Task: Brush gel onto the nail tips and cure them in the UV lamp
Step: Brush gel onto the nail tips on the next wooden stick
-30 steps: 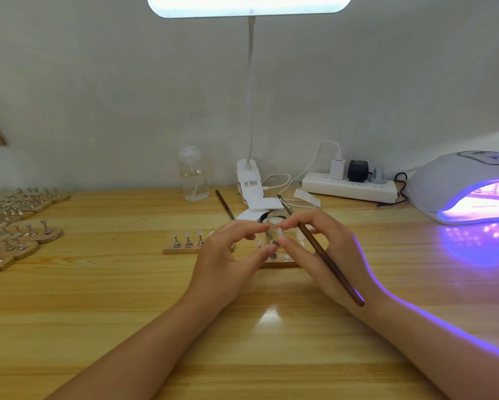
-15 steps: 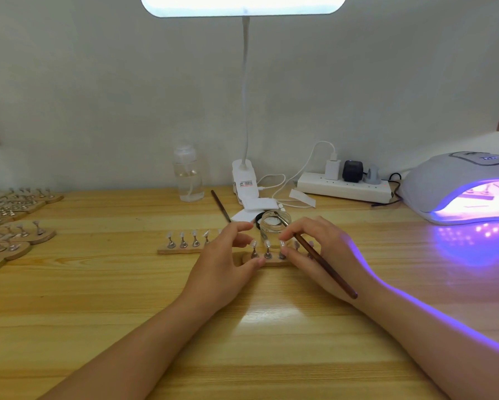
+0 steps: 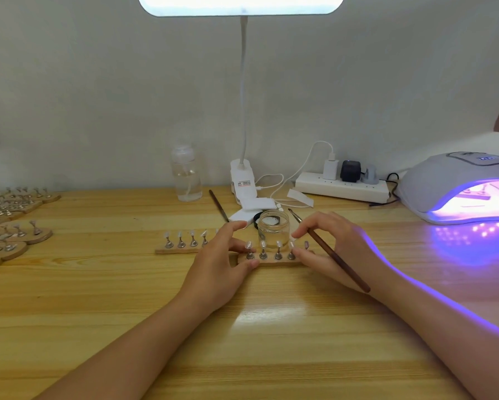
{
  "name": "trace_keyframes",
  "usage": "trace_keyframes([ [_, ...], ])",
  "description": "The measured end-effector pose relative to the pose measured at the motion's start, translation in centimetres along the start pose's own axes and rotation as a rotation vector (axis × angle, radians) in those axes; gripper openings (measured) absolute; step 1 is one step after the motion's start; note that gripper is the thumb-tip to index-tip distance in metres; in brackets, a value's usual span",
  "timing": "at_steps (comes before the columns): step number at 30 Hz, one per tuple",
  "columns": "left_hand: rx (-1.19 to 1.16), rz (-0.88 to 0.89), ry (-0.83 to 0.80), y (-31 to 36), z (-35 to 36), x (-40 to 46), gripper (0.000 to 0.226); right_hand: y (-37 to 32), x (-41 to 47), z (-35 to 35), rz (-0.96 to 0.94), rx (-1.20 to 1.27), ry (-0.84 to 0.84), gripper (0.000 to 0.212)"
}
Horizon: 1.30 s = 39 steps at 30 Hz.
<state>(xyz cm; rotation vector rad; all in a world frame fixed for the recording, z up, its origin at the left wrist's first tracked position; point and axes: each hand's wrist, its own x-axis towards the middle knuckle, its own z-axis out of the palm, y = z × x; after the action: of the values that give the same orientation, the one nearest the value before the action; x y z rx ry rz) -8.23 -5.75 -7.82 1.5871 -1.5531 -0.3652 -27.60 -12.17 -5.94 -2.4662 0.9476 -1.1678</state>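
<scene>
Two bare hands meeting over a small wooden strip (image 3: 271,262) on a pale wooden table (image 3: 98,298), seen from above and behind. Left hand (image 3: 222,267) at the strip's left end, thumb on the near edge and a finger behind the row, index finger raised clear; a light steadying grip rather than a firm clasp. Right hand (image 3: 334,252) at the strip's right end, fingertips touching around the fourth nail tip, and a thin brown brush (image 3: 337,261) tucked between the fingers, bristle end pointing far and left, handle running back toward the wrist. Five clear nail tips (image 3: 263,244) standing upright on little metal stands along the strip. Just behind the strip, an open glass jar (image 3: 273,230), seemingly the gel, with its dark lid beside it. Left of the hands, a second strip of tips (image 3: 181,246); far left, many more stands (image 3: 14,232). At the right edge, well apart from the hands, the UV lamp (image 3: 458,189), glowing purple with something already inside. At the back, a desk lamp (image 3: 242,4), a clear bottle (image 3: 186,176), a power strip (image 3: 340,187). Likely step: settling the strip and adjusting a tip, brushing either about to begin or between coats; hard to tell whether gel is on the tips. Next move calls for turning the brush into a writing grip, dipping into the jar, and stroking each tip while the left hand holds the strip still.
</scene>
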Motion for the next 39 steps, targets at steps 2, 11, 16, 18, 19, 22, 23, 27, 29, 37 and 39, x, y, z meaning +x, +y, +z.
trace_keyframes([
  [2, 0.0, 0.001, 0.006, 0.0, 0.0, 0.0, 0.058, 0.1, 0.0, 0.0, 0.025, 0.04, -0.052, 0.018],
  [11, 0.04, -0.035, 0.03, 0.2, -0.1, -0.2, 0.06, -0.2, 0.0, 0.2, 0.027, 0.077, -0.094, 0.029],
  [16, 0.074, -0.028, 0.03, 0.7, -0.1, -0.3, 0.06, -0.3, -0.3, 0.4, -0.082, -0.026, -0.007, 0.02],
  [18, 0.069, -0.026, 0.031, 0.7, -0.2, -0.3, 0.059, -0.4, -0.4, 0.6, -0.133, -0.046, 0.045, 0.019],
  [19, 0.065, -0.022, 0.031, 0.8, -0.1, -0.3, 0.058, -0.4, -0.4, 0.7, -0.151, -0.041, 0.077, 0.019],
  [22, 0.049, -0.008, 0.031, 0.8, -0.1, -0.4, 0.058, -0.8, -0.2, 0.8, -0.183, 0.003, 0.176, 0.014],
  [23, 0.043, 0.002, 0.032, 0.8, -0.1, -0.5, 0.058, -0.9, -0.2, 0.9, -0.19, 0.018, 0.197, 0.013],
  [27, 0.003, 0.146, 0.103, 1.1, -0.2, -0.7, 0.056, -1.6, -0.3, 1.3, -0.237, 0.037, 0.252, 0.014],
  [29, 0.022, 0.28, 0.132, 1.5, -0.2, -0.8, 0.048, -1.9, -0.4, 1.5, -0.274, 0.04, 0.263, 0.014],
  [37, 0.045, 0.434, 0.133, 1.7, 0.0, -0.8, 0.014, -2.7, -0.5, 2.4, -0.346, 0.055, 0.255, 0.012],
  [39, 0.024, 0.435, 0.154, 1.8, -0.1, -0.8, 0.012, -2.7, -0.6, 2.5, -0.347, 0.067, 0.258, 0.013],
])
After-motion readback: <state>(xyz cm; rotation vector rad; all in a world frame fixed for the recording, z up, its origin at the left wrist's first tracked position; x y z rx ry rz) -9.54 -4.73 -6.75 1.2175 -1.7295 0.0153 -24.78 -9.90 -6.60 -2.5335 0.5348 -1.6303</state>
